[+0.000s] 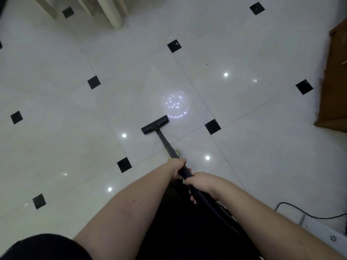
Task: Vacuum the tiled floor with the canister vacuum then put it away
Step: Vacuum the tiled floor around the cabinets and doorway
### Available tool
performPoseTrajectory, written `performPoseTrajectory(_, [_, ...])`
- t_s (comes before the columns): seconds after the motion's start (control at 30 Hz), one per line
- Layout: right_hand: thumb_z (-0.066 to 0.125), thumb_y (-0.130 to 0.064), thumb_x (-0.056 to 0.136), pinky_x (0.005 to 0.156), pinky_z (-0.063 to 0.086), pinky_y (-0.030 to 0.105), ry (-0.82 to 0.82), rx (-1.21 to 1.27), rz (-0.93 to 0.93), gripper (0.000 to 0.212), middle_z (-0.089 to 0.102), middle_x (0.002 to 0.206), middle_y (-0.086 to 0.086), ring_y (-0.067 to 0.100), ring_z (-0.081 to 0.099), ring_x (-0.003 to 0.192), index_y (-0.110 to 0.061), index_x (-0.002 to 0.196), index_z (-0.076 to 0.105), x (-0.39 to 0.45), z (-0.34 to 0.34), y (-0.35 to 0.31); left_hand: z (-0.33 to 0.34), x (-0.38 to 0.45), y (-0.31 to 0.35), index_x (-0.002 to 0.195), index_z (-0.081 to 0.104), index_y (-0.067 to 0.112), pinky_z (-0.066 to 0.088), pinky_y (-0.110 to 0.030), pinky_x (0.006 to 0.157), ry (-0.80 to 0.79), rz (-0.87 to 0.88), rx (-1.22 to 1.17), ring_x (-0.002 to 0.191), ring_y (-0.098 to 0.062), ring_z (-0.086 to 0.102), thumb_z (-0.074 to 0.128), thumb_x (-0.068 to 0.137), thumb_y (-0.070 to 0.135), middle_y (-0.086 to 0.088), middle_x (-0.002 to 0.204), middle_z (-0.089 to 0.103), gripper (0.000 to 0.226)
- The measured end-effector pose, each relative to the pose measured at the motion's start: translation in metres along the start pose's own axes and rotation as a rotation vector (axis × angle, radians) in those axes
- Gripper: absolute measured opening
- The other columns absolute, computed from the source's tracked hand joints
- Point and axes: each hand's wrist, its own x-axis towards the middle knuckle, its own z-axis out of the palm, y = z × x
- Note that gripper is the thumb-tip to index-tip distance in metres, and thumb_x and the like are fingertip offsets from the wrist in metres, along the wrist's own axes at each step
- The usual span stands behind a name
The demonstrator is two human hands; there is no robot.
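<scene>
- Forearms, two, bare, reaching forward from the bottom edge over dark clothing.
- Corrugated hose (pixel 212 205), one, black, running back from the right hand toward the body.
- Power cord (pixel 308 212), one, black, lying on the floor at lower right beside a white object (pixel 323 231) whose nature cannot be made out.
- Right hand (pixel 201 183), fingers wrapped tight around the wand where it meets the hose.
- Left hand (pixel 177 168), fist closed on the wand just ahead of the right.
- Wand (pixel 166 142), one, black, slanting down and forward.
- Floor head (pixel 155 124), one, black, flat on the tiled floor (pixel 56 109) beside a ring-shaped light reflection.
- Black inset tiles, about eleven counted; white tiles large and glossy.
- Wooden furniture (pixel 334 81), one piece, at right edge.
- Pale furniture legs (pixel 114 14), far top; count uncertain.
- Containers: none in view.
</scene>
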Motion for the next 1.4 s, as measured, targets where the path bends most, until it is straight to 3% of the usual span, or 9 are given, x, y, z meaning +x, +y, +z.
performPoseTrajectory(0.27, [0.046,-0.013,0.096,0.043,0.050,0.025,0.036,-0.047,0.011,0.016,0.052,0.072,0.013,0.020,0.056,0.049,-0.003,0.108,0.046,-0.018,-0.015,0.021,0.026,-0.020,-0.017,0.111,0.040,0.003,0.051,-0.028,0.036,-0.089,0.001,0.002,0.061,-0.021,0.054,0.040,0.100,0.011,-0.015,0.076,0.051,0.014])
performPoseTrajectory(0.33, [0.047,-0.012,0.093,0.043,0.050,0.026,0.048,-0.054,0.024,0.012,0.053,0.069,0.014,0.020,0.057,0.046,-0.005,0.102,0.047,-0.026,-0.025,0.037,0.042,-0.028,-0.026,0.119,0.037,0.004,0.056,-0.033,0.049,-0.122,-0.011,0.007,0.062,-0.021,0.054,0.039,0.100,0.011,-0.015,0.077,0.051,0.020])
performPoseTrajectory(0.5, [0.046,-0.012,0.094,0.044,0.049,0.025,0.056,-0.100,0.068,0.011,0.053,0.067,0.013,0.018,0.057,0.042,-0.004,0.100,0.049,-0.051,-0.044,0.068,0.073,-0.049,-0.050,0.109,0.037,0.002,0.051,-0.038,0.083,-0.229,-0.048,0.049,0.064,-0.021,0.056,0.037,0.100,0.009,-0.015,0.075,0.054,0.012])
performPoseTrajectory(0.63, [0.045,-0.012,0.096,0.040,0.047,0.023,0.046,-0.162,0.081,0.009,0.052,0.065,0.013,0.016,0.055,0.037,-0.005,0.101,0.047,-0.064,-0.042,0.073,0.077,-0.055,-0.064,0.106,0.039,0.000,0.051,-0.039,0.090,-0.242,-0.055,0.011,0.066,-0.021,0.058,0.037,0.099,0.010,-0.015,0.073,0.055,0.012])
performPoseTrajectory(0.83, [0.046,-0.013,0.094,0.043,0.049,0.026,0.015,-0.299,0.093,0.010,0.054,0.062,0.013,0.021,0.056,0.041,-0.004,0.097,0.049,-0.036,-0.018,0.058,0.038,-0.042,-0.067,0.104,0.038,0.000,0.051,-0.036,0.080,-0.195,-0.060,-0.120,0.063,-0.021,0.055,0.035,0.100,0.010,-0.015,0.074,0.053,0.012])
performPoseTrajectory(0.93, [0.044,-0.014,0.092,0.047,0.051,0.030,-0.004,-0.383,0.103,0.008,0.056,0.064,0.016,0.026,0.057,0.048,-0.009,0.096,0.048,-0.015,0.004,0.044,0.006,-0.032,-0.067,0.085,0.039,0.000,0.053,-0.028,0.048,-0.165,-0.054,-0.226,0.056,-0.021,0.054,0.033,0.101,0.009,-0.014,0.068,0.053,0.019])
performPoseTrajectory(1.0, [0.042,-0.014,0.093,0.047,0.051,0.030,-0.025,-0.454,0.101,0.005,0.056,0.063,0.017,0.027,0.056,0.048,-0.013,0.091,0.046,-0.006,0.021,0.031,-0.015,-0.027,-0.069,0.089,0.040,-0.001,0.050,-0.025,0.035,-0.129,-0.043,-0.281,0.051,-0.022,0.057,0.035,0.100,0.009,-0.014,0.063,0.057,0.016])
performPoseTrajectory(1.17, [0.039,-0.011,0.093,0.049,0.049,0.030,-0.090,-0.562,0.103,0.016,0.055,0.059,0.013,0.023,0.054,0.049,-0.004,0.088,0.053,0.005,0.065,0.001,-0.062,-0.017,-0.076,0.089,0.038,0.003,0.049,-0.027,0.033,-0.062,-0.058,-0.433,0.060,-0.023,0.052,0.040,0.101,0.013,-0.016,0.076,0.051,0.015])
performPoseTrajectory(1.4, [0.046,-0.013,0.091,0.052,0.054,0.035,-0.062,-0.496,0.111,0.020,0.058,0.061,0.018,0.026,0.056,0.046,-0.001,0.105,0.053,0.031,0.103,-0.006,-0.108,-0.006,-0.073,0.108,0.034,0.006,0.051,-0.026,0.036,0.015,-0.028,-0.393,0.059,-0.022,0.050,0.041,0.101,0.013,-0.015,0.079,0.048,0.013])
